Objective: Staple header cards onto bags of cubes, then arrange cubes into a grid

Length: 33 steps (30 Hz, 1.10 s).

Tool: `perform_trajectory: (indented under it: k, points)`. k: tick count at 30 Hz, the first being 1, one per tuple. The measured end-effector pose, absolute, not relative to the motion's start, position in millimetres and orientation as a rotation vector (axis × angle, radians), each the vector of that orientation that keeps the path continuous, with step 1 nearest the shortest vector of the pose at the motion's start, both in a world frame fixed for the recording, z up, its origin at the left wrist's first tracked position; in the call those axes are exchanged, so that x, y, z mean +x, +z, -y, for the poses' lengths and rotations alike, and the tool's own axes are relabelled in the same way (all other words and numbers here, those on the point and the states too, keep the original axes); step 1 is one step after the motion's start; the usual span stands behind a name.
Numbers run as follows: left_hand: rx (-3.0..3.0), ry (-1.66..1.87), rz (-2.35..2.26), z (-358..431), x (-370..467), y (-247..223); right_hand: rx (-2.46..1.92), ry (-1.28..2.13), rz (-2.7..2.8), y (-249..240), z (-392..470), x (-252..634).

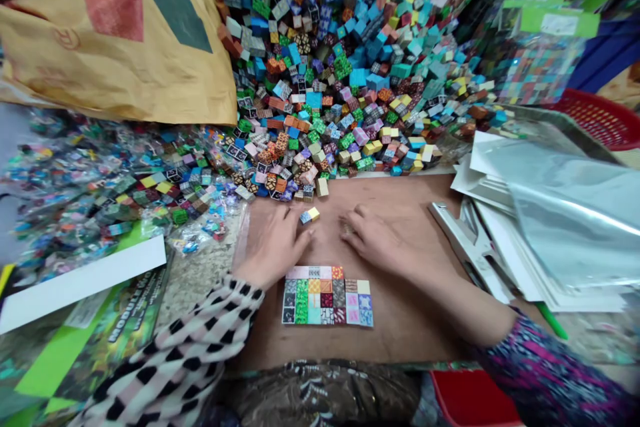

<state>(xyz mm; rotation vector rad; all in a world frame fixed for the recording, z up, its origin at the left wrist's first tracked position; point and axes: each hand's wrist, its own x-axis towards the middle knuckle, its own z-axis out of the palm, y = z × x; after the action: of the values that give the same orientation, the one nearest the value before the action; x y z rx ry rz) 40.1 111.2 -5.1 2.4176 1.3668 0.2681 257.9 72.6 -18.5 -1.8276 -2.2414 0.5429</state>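
On the brown board (400,340) lies a flat block of patterned cubes (327,297), in rows, with a step in its top edge at the right. Above it, a small blue and yellow piece (309,215) rests on the board. My left hand (280,240) is just left of that piece, thumb apart from the fingers, nothing seen in it. To the right, my right hand (370,233) has its fingers curled toward the board; whatever is under the fingertips is too hidden to make out.
A large heap of colourful cubes (345,80) rises behind the board. A yellow sack (115,47) stands back left. A stapler (463,240), white sheets (500,253) and clear plastic (575,207) lie right. A red basket (600,120) is back right.
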Motion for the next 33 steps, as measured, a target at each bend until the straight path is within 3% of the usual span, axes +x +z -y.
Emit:
perform_trajectory:
  k: [17,28,33]
  points:
    - [2.454,0.217,-1.044,-123,55,-25,-1.451,0.741,2.294,-32,-96,252]
    - [2.014,0.382,-0.899,-104,48,-21,-1.472,0.797,2.297,-20,-60,264]
    - [2.278,0.214,-0.984,-83,32,0,-1.573,0.686,2.342,-14,-44,284]
